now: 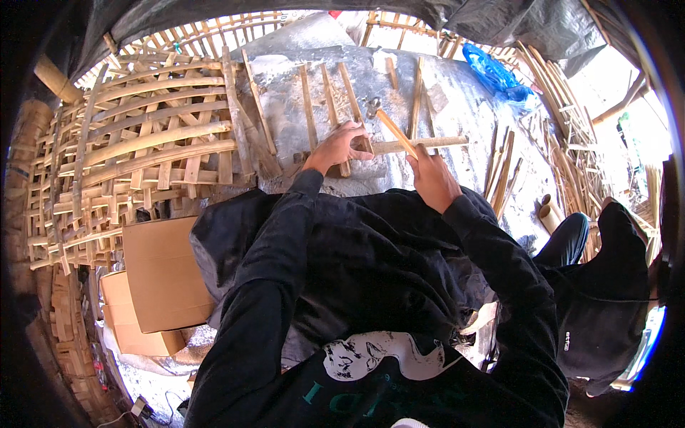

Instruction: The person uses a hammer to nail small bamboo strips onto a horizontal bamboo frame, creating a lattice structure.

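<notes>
My right hand (433, 178) is closed round the wooden handle of a hammer (394, 130), whose metal head points up and to the left. My left hand (337, 148) has its thumb and fingers curled about the near end of a bamboo slat (351, 93); whether a nail is also between the fingers is too small to tell. A bamboo crosspiece (442, 142) lies sideways under the slat ends and passes below the hammer handle. Two more slats, one of them a middle slat (329, 96), lie to the left of the gripped one.
Woven bamboo lattice panels (157, 135) are stacked at the left, with cardboard boxes (168, 274) nearer me. A blue plastic bag (496, 75) lies at the far right of the grey sheet (464, 107). Bamboo strips (564, 121) lean at right, near another person in dark clothes (599, 314).
</notes>
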### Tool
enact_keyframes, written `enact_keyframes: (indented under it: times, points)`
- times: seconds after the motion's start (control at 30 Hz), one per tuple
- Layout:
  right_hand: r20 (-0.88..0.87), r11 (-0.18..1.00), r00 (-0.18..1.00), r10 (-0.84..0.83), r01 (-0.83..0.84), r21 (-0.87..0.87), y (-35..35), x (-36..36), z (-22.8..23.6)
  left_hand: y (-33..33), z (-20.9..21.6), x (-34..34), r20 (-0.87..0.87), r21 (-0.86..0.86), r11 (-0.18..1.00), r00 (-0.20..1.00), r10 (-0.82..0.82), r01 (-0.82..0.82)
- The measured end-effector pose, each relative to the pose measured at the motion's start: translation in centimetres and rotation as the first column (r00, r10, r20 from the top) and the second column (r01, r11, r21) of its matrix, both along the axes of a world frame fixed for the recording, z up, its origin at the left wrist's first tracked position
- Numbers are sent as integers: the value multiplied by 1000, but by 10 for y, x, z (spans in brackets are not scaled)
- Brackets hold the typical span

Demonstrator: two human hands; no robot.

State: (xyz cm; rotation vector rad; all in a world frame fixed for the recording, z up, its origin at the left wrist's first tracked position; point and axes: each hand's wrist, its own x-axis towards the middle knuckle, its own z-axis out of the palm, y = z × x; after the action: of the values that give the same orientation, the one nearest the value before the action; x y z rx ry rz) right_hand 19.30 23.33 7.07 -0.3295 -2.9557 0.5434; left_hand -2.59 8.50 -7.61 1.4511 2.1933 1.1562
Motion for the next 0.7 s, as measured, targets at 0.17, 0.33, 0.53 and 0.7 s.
enact_keyframes:
  times: [0.17, 0.33, 0.53, 0.7]
  points:
    - [73, 987, 986, 151, -154, 39, 28, 6, -15, 10, 7, 11, 23, -113, 992, 998, 66, -63]
    - [-47, 1000, 999, -6, 7, 27, 2, 0, -5, 1, 3, 2, -42, 31, 1000, 999, 2, 0]
    - [-6, 983, 984, 177, -176, 55, 23, -3, -13, 2, 5, 5, 91, -11, 999, 995, 47, -46]
    - [-34, 997, 997, 70, -70, 12, 5, 9, -10, 3, 14, 8, -29, -42, 999, 999, 13, -14]
